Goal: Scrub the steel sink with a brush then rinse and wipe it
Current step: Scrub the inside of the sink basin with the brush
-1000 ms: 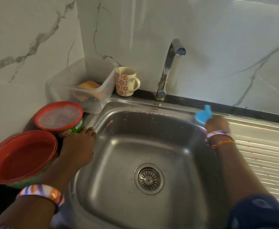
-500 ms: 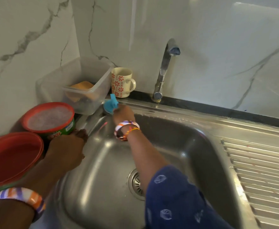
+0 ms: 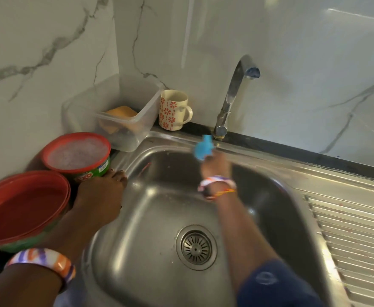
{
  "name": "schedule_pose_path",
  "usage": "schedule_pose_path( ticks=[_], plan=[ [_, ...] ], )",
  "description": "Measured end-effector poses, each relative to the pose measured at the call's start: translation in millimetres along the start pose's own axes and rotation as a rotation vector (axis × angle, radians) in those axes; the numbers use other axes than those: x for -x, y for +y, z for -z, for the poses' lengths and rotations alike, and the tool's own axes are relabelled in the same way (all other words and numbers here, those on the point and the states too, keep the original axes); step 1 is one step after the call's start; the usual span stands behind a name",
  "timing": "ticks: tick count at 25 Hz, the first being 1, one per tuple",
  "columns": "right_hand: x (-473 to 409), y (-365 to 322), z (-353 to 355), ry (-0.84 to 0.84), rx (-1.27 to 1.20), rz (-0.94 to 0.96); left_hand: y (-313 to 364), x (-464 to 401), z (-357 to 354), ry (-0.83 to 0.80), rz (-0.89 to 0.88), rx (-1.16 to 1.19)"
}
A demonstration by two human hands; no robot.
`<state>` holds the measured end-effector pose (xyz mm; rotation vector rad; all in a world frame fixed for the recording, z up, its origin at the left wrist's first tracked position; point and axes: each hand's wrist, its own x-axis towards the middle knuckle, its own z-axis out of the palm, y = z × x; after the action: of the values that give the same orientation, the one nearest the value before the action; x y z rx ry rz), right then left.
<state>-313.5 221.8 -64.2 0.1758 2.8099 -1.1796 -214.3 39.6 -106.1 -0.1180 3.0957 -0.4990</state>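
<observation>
The right hand is gripping a blue brush, fingers curled round its handle, and is holding it against the back rim of the steel sink, just left of the chrome tap; the hand is blurred, so the bristles cannot be made out. The left hand is resting flat on the sink's left rim, fingers straight and holding nothing, its fingertips touching a red-rimmed tub of pale paste. The basin is lying open and roomy: smooth brushed metal, rounded corners, a round slotted drain near the middle with bare steel all around it. To the right the ribbed drainboard is sloping away. The left side is crowded: a red plastic lid is sitting just beside the tub, a clear plastic box holding an orange sponge is standing behind, and a cream mug with red flowers is standing against the glossy veined marble wall.
</observation>
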Motion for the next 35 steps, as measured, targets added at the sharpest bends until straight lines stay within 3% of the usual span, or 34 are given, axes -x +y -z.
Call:
schedule_pose_path(
  ticks=[2,6,9,12,14,18,21,23,26,32,35],
  plan=[
    [0.6,-32.0,-53.6,-0.099,0.004,0.213,-1.2,-1.2,-2.2,-0.003,0.032,0.022],
    [-32.2,-28.1,-37.3,-0.140,0.092,0.276,-1.8,-1.4,-3.3,0.008,0.036,0.032],
    [-51.6,44.9,40.0,0.043,0.225,0.144,-1.1,-0.8,-7.2,0.037,0.012,0.022],
    [-50.5,105.2,117.4,0.241,0.194,-0.162,-0.7,-0.7,-11.2,0.040,0.002,0.036],
    [-53.3,111.4,126.5,0.301,0.121,-0.204,-0.2,-0.9,-11.6,0.044,0.015,0.045],
    [-35.6,37.2,34.2,0.052,0.043,-0.040,-0.4,-3.5,-9.1,0.026,0.020,0.041],
    [-20.6,-34.0,-48.3,-0.087,0.033,0.245,-2.2,-3.4,-6.2,0.005,0.039,0.065],
    [-23.8,-45.7,-60.2,-0.135,0.047,0.291,-3.0,-2.5,-3.6,-0.001,0.017,0.046],
    [-40.1,1.6,-14.0,-0.024,0.142,0.215,-1.4,-0.7,-2.9,0.028,-0.022,0.033],
    [-47.9,114.2,132.8,0.314,0.163,-0.206,-0.1,0.7,-9.8,0.033,0.007,0.060],
    [-38.9,87.5,109.1,0.238,0.108,-0.159,-1.1,-2.5,-13.4,0.041,0.006,0.076]
  ],
)
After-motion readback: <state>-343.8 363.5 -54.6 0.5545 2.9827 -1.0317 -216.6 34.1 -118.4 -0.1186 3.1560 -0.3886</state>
